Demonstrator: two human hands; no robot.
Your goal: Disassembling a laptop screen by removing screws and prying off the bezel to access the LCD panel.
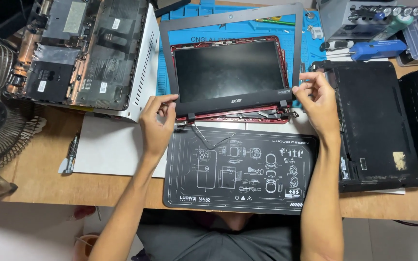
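Fingertips of left hand [156, 124] and right hand [318, 100] pinch the grey screen bezel's [232, 99] near corners over the red-backed display panel [228, 67]; best lifted evenly, sparing hinges and the thin cable [204, 140].

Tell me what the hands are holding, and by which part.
Left hand and right hand pinch the grey screen bezel at its two bottom corners.
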